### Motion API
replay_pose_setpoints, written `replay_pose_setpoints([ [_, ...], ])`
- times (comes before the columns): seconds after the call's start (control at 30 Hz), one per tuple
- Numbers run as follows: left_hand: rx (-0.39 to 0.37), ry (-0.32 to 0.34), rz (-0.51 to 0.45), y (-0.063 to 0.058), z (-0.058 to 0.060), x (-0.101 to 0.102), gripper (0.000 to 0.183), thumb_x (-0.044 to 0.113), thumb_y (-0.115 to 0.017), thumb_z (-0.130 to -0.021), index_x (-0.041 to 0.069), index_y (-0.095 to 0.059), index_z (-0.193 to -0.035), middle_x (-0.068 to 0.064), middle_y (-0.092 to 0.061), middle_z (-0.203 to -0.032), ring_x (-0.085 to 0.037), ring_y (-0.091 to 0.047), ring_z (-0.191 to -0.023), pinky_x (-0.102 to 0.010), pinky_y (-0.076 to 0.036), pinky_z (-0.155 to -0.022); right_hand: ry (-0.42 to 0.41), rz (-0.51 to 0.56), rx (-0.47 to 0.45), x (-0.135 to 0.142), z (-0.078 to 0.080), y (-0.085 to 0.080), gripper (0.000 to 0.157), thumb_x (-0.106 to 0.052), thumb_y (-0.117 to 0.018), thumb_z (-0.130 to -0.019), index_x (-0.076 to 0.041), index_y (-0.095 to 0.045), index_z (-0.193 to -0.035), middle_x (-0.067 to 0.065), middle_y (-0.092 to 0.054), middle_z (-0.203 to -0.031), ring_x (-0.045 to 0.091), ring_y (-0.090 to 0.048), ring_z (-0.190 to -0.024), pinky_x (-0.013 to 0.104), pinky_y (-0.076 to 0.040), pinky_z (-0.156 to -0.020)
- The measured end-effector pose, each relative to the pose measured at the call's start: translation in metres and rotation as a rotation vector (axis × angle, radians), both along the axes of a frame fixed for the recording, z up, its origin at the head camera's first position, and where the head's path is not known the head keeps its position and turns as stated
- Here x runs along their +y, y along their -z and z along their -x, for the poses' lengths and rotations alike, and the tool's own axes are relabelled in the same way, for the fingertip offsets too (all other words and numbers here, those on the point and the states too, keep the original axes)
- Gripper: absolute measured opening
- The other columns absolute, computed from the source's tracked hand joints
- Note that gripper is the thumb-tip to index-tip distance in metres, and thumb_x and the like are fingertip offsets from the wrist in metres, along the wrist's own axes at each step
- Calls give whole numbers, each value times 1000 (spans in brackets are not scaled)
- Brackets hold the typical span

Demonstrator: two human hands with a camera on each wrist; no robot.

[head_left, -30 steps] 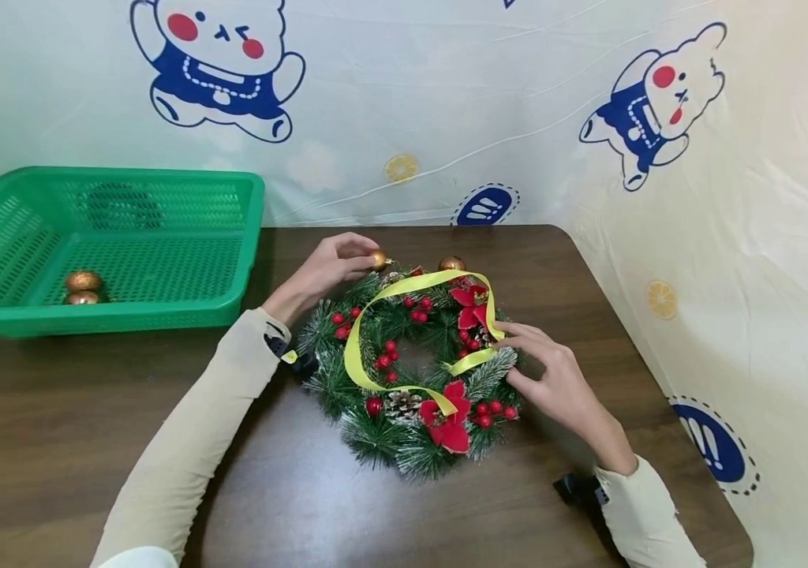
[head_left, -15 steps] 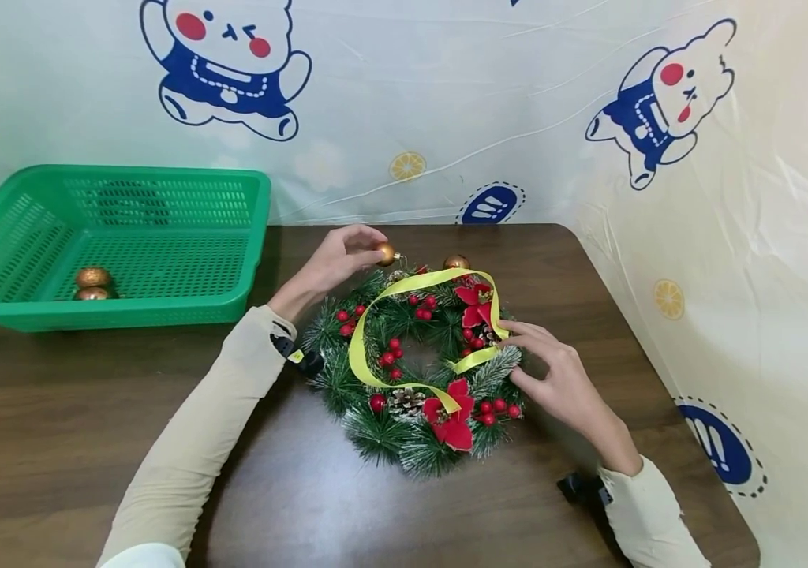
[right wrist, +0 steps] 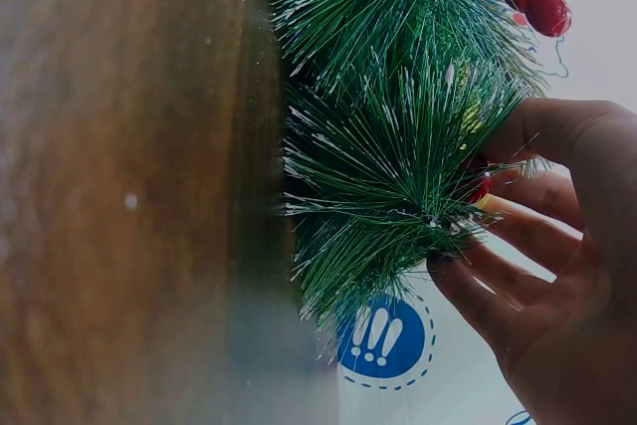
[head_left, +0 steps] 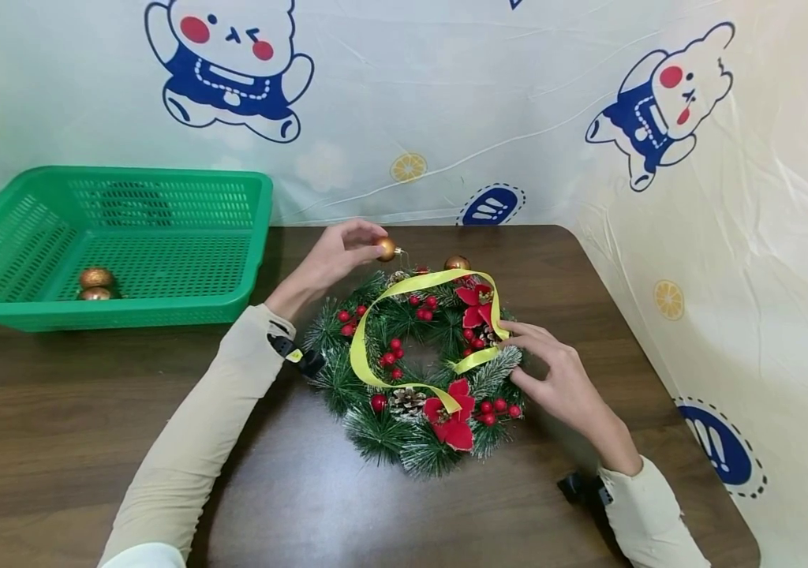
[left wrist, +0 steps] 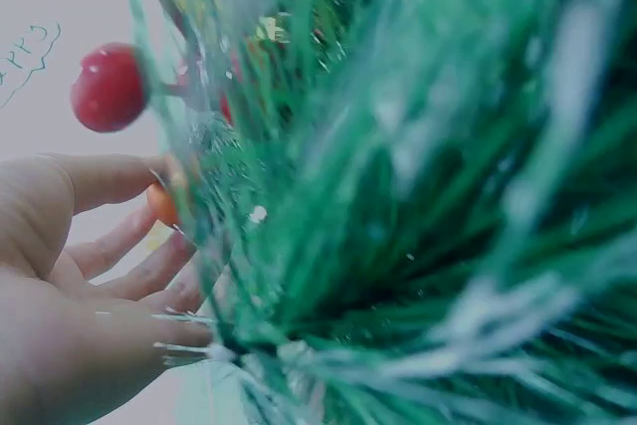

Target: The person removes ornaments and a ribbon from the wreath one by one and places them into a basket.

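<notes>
A green wreath (head_left: 375, 430) with red berries, pinecones and red poinsettia flowers (head_left: 452, 422) lies on the table. A loose yellow ribbon (head_left: 357, 355) loops over its top. Beyond its back left edge, my left hand (head_left: 336, 254) pinches a gold bauble (head_left: 386, 249) between thumb and fingers, its cap pointing right. In the left wrist view the wreath's needles partly cover the bauble (left wrist: 162, 204). My right hand (head_left: 556, 379) grips the wreath's right side, thumb and fingers spread around its branches near the ribbon's end. Another gold bauble (head_left: 457, 263) sits at the wreath's back edge.
At the back left stands a green plastic basket (head_left: 162, 312) with two copper-gold baubles (head_left: 96, 278) in it. A printed cloth (head_left: 404, 102) hangs behind and to the right of the brown table (head_left: 290, 505).
My left hand has lifted the bauble slightly up and away from the wreath. The right hand stays in place on the wreath. The whole head view has shifted a little.
</notes>
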State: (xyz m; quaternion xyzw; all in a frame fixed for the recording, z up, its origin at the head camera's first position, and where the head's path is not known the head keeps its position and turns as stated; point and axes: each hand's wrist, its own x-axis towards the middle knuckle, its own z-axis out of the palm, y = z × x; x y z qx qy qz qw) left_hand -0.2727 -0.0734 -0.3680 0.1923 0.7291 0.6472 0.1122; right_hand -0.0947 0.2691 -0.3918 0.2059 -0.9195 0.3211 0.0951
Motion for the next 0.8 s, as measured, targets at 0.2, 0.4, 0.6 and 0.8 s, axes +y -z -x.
replay_pose_setpoints([
  [0.2,33,6,-3,-5,-3,0,33,4,-66,-95,-1,-59,-127,-16,-60,-128,-25,-59,-116,-47,-48,-100,-2,-1,-1,1,0,0,33,0,-70,-82,-13,-72,-112,0,-57,-142,22,-48,-134,56,-45,-102],
  [0.4,33,13,-1,-10,-6,0,33,6,-66,-95,2,-60,-127,-13,-60,-130,-25,-58,-120,-42,-48,-101,0,-4,6,1,0,1,33,0,-70,-82,-14,-72,-112,-1,-57,-142,21,-48,-134,55,-46,-102],
  [0.6,53,22,2,-17,-9,0,34,8,-66,-96,1,-59,-128,-11,-59,-132,-24,-57,-120,-40,-47,-101,0,-2,6,0,-1,1,33,0,-70,-82,-14,-72,-112,-1,-57,-142,22,-48,-134,56,-46,-101],
  [0.8,65,12,17,-23,-11,0,36,13,-67,-96,2,-58,-129,-9,-61,-128,-22,-58,-116,-38,-48,-98,1,-3,7,0,-1,0,32,0,-70,-82,-13,-72,-112,-1,-57,-142,22,-49,-134,56,-46,-101],
])
